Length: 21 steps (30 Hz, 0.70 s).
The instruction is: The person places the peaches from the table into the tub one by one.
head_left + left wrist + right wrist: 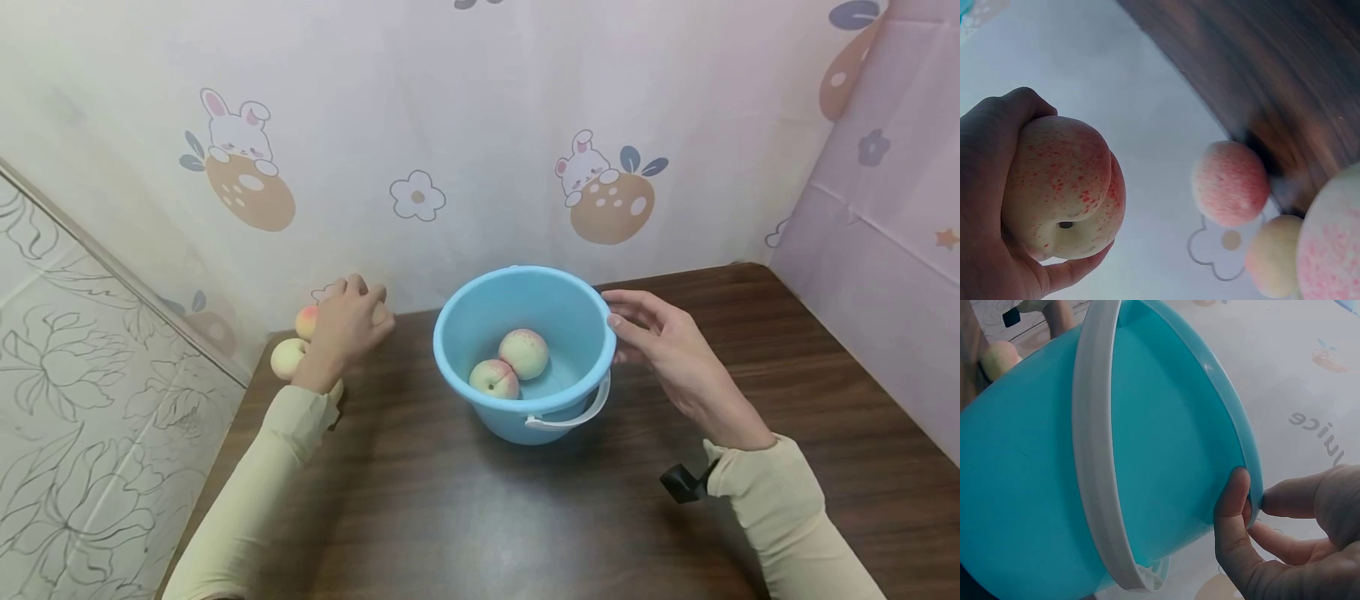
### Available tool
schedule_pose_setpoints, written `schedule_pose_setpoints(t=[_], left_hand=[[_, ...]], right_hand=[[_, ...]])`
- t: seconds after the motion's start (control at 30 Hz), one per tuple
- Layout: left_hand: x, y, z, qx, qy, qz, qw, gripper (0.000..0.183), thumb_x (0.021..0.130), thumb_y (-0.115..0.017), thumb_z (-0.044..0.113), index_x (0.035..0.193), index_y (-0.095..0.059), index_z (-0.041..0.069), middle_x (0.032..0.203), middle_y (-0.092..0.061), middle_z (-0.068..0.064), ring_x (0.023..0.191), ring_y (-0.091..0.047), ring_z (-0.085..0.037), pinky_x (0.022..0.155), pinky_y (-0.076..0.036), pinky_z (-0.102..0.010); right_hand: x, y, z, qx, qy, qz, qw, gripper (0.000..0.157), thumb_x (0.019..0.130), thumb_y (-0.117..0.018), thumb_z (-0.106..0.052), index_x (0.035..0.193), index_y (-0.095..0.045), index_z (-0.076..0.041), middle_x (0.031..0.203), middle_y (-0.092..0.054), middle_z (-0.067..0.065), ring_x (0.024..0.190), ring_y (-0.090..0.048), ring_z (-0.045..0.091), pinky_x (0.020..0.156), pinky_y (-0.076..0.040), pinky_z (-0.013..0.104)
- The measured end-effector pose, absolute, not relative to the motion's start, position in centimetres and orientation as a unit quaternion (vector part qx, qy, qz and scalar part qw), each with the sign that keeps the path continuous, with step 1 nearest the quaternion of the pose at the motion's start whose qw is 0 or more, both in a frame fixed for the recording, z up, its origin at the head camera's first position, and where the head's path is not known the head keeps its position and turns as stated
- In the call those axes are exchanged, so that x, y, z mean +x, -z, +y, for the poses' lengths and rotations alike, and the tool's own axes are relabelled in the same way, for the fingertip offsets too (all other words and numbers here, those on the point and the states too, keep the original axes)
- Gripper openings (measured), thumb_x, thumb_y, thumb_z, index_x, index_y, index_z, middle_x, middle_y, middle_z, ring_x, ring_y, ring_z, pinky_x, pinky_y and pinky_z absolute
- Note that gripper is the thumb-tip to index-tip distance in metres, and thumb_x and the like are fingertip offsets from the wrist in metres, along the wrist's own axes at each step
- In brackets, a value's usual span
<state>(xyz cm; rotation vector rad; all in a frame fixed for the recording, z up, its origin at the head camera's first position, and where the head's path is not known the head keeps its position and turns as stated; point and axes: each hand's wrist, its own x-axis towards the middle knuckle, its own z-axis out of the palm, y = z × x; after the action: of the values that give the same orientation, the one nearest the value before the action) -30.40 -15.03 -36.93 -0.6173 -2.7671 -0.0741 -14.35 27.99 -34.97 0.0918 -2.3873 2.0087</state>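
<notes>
Item: L grip [347,327], wrapped round 1 peach [1063,187]; loose peaches [1232,183] just L of it. R grip [671,354], pinching blue bucket [517,423], w/ 2 peaches [523,354] inside. I'd keep peach hold soft, bucket steady.

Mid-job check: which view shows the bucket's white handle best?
The right wrist view: the handle sweeps large and unobstructed across the bucket, though its top end runs out of frame. The head view shows it smaller, on the near side; the left wrist view doesn't show it.
</notes>
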Motion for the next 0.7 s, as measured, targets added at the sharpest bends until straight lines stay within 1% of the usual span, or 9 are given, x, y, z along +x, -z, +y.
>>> schedule_pose_setpoints(t=[0.2,0.37,0.53,0.7], left_hand=[[-29.7,35.9,-13.9,-0.231,0.031,-0.958,0.167,0.033,0.094,-0.059,0.033,0.118,-0.066,0.012,0.115,-0.057,-0.019,0.103,-0.052,-0.039,0.075,-0.052,-0.054],[-29.0,35.0,-12.8,-0.239,0.035,-0.953,0.184,0.028,0.094,-0.063,0.033,0.115,-0.068,0.016,0.114,-0.058,-0.016,0.103,-0.052,-0.036,0.077,-0.053,-0.051],[-28.6,34.3,-12.1,-0.243,0.039,-0.952,0.185,0.028,0.095,-0.062,0.035,0.114,-0.069,0.017,0.115,-0.059,-0.015,0.105,-0.052,-0.034,0.08,-0.053,-0.049],[-28.1,33.8,-11.5,-0.256,0.042,-0.947,0.191,0.027,0.094,-0.064,0.034,0.114,-0.069,0.017,0.116,-0.059,-0.015,0.106,-0.052,-0.035,0.08,-0.054,-0.049]], right_hand=[[-14.3,35.0,28.0,0.031,-0.645,-0.764,0.011,0.05,0.104,-0.065,-0.023,0.149,-0.05,-0.008,0.132,-0.062,0.01,0.103,-0.072,0.015,0.081,-0.063,0.027],[-14.4,35.0,28.1,0.033,-0.644,-0.764,0.013,0.05,0.104,-0.065,-0.024,0.148,-0.05,-0.007,0.131,-0.063,0.01,0.103,-0.073,0.015,0.081,-0.063,0.027],[-14.4,35.1,28.1,0.03,-0.644,-0.765,0.012,0.051,0.103,-0.065,-0.025,0.148,-0.05,-0.008,0.13,-0.063,0.009,0.102,-0.073,0.015,0.081,-0.063,0.026],[-14.4,35.1,28.1,0.029,-0.645,-0.764,0.011,0.051,0.103,-0.066,-0.024,0.149,-0.05,-0.007,0.13,-0.063,0.008,0.101,-0.073,0.014,0.081,-0.063,0.026]])
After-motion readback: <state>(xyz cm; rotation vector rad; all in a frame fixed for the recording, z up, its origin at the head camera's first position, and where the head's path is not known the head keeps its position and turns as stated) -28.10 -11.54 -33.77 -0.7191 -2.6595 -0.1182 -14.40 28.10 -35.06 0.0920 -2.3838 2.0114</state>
